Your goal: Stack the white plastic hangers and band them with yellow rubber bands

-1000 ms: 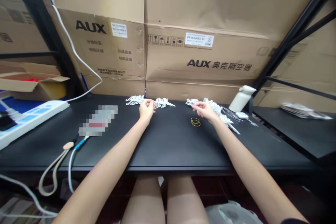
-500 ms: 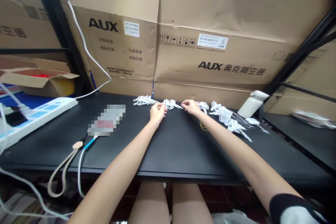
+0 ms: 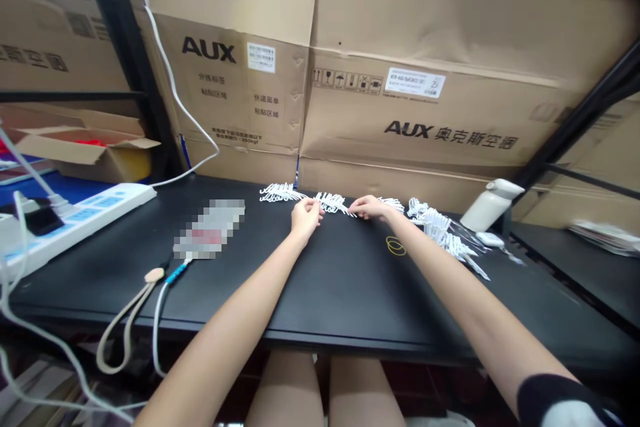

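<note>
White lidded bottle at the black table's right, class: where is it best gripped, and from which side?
Probably best around the roughly cylindrical body of the white lidded bottle, below the lid; straight sides suit a wraparound grip. Come from the left: the black frame post stands close on its right and brown cardboard rises behind.

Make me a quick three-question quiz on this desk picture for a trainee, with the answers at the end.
1. True or false: the yellow loops lie on the black table.

2. Which is between the left hand and the right hand?
a) the bottle
b) a bundle of thin white pieces
c) the power strip

3. Fill in: the large black Latin letters on the cardboard behind the table spell ____.

Key: 1. True; 2. b; 3. AUX.
</note>
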A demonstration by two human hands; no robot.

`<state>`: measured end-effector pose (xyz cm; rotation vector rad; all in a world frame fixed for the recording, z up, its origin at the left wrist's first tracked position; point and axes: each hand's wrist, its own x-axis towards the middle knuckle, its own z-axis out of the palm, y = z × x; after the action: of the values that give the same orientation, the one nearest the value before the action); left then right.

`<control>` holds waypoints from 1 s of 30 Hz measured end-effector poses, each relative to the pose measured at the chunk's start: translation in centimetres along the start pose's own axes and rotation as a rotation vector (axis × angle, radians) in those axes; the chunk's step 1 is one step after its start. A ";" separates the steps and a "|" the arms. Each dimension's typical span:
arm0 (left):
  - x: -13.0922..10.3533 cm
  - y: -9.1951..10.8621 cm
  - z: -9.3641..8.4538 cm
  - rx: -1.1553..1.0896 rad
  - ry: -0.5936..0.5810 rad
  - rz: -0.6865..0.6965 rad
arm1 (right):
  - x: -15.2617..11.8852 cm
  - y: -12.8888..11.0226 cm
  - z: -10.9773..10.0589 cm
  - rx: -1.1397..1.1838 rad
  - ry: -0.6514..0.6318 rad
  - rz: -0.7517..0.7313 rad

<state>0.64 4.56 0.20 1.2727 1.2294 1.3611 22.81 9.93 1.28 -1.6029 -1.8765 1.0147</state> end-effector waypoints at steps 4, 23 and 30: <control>-0.1 0.1 -0.1 -0.006 -0.004 -0.009 | -0.9 -0.2 -0.3 -0.001 -0.018 0.003; -0.3 0.6 0.1 -0.007 -0.099 0.081 | -7.7 0.2 -0.6 -0.174 0.464 -0.201; -1.5 1.2 0.8 -0.015 -0.438 0.129 | -9.2 -1.4 2.3 -0.240 0.395 -0.572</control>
<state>1.58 2.96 1.21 1.5600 0.8437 1.0963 22.07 0.42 2.00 -1.1524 -2.0361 0.2203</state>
